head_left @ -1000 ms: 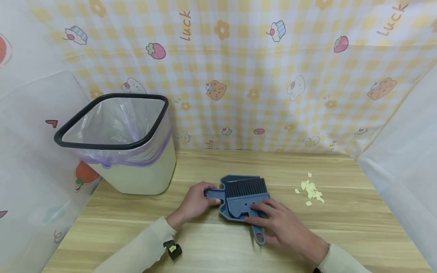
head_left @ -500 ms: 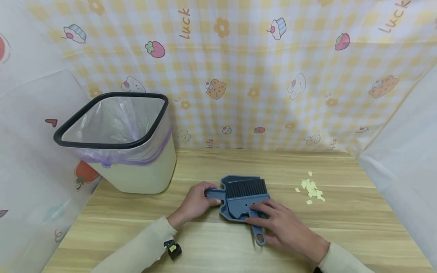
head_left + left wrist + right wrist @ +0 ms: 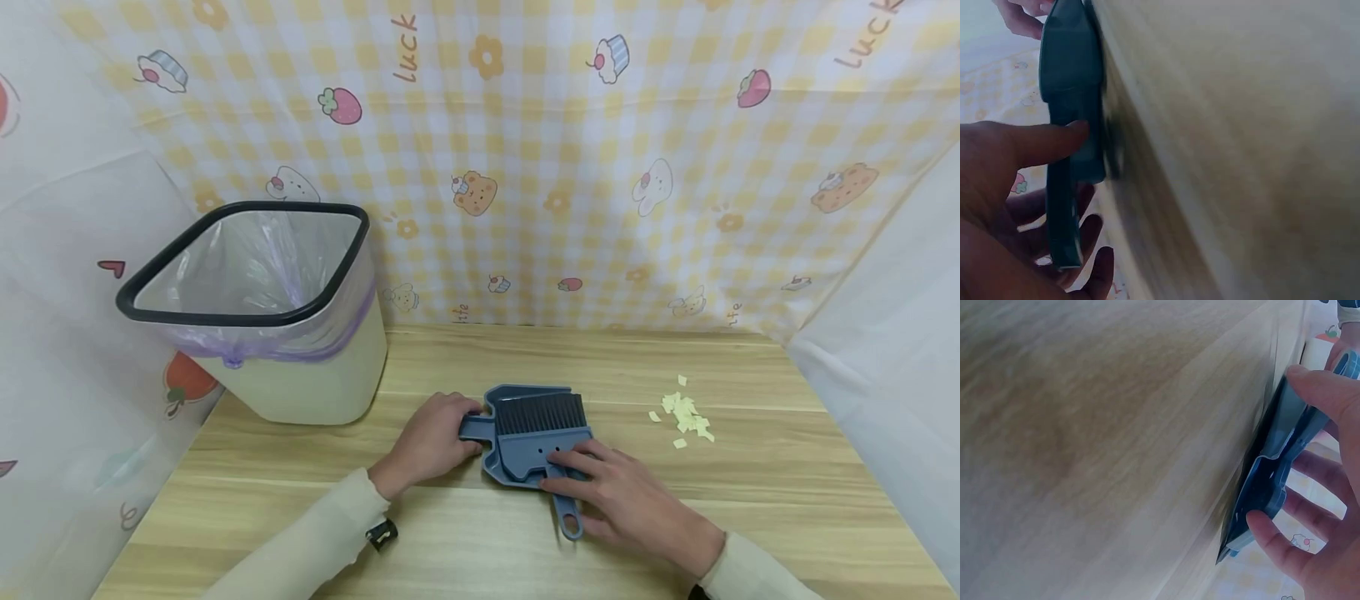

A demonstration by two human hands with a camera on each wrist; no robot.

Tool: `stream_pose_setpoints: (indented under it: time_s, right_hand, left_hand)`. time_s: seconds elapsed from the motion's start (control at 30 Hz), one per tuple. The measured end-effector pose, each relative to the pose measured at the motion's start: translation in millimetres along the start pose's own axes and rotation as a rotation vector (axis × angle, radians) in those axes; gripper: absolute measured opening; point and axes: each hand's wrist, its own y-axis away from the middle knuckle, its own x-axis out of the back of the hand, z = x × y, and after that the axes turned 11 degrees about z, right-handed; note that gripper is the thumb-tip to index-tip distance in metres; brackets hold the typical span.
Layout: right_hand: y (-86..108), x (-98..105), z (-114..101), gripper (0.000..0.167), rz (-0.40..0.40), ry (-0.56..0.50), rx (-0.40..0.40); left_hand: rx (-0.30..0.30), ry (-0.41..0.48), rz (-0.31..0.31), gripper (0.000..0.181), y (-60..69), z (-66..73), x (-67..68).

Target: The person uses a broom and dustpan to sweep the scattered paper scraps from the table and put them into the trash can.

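Observation:
A blue-grey dustpan [image 3: 489, 465] lies on the table with a matching hand brush [image 3: 525, 446] on top, dark bristles pointing away. My left hand [image 3: 431, 437] is at the dustpan's handle [image 3: 475, 428], on the left. In the left wrist view the thumb lies on that handle, with curled fingers on its other side. My right hand [image 3: 626, 500] holds the brush, two fingertips on its body and its ringed handle [image 3: 567, 515] between thumb and fingers. Small pale yellow paper scraps [image 3: 682, 412] lie in a loose heap to the right.
A cream bin [image 3: 330, 392] with a black rim and a clear, purple-edged bag stands at the table's back left. Patterned cloth [image 3: 555, 150] hangs behind the wooden table [image 3: 480, 550], and white cloth [image 3: 885, 333] hangs at the sides.
My left hand has shifted slightly on the dustpan handle, its thumb and fingers now to either side. The right hand, brush and paper scraps look still.

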Motion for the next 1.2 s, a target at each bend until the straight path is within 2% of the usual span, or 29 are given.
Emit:
stream_pose_setpoints:
  time_s: [0.2,0.33,0.5,0.6,0.7,0.83,0.9,1.03,1.2]
  right_hand:
    - [0.4,-0.7,0.9,0.051,-0.012,-0.011,0.001]
    - [-0.3,0.1,0.8,0.05,-0.039,-0.003,0.006]
    - [-1.5,2.4,1.7,0.051,-0.056,0.022,0.028]
    - [-3.4,3.7,2.7,0.046,-0.036,0.029,0.046]
    - [-7.9,4.9,5.8,0.037,0.035,0.029,0.065]
    - [-18.8,7.9,12.2,0.049,0.151,0.047,0.084]
    - [-23.8,10.3,16.0,0.05,0.171,0.065,0.083]
    - [-31.4,16.5,24.1,0.041,0.121,0.111,0.092]
    - [-42.8,25.5,32.9,0.058,0.001,0.104,0.131]
  left_hand:
    - [-0.153,-0.051,-0.074,0.036,-9.9,-0.6,-1.5]
    - [-0.202,-0.069,-0.106,0.035,-12.9,-3.5,-2.2]
    - [-0.225,-0.119,-0.113,0.037,-13.8,-4.0,-1.6]
    - [-0.24,-0.153,-0.122,0.038,-14.1,-3.1,-1.2]
    - [-0.239,-0.171,-0.142,0.04,-15.2,-2.4,-1.0]
    - [-0.239,-0.174,-0.156,0.04,-15.3,-2.4,0.1]
    - [-0.245,-0.172,-0.157,0.04,-15.2,-2.8,-0.1]
    - [-0.251,-0.166,-0.159,0.039,-15.0,-3.5,-1.4]
    - [-0.249,-0.164,-0.16,0.04,-14.9,-3.0,-2.0]
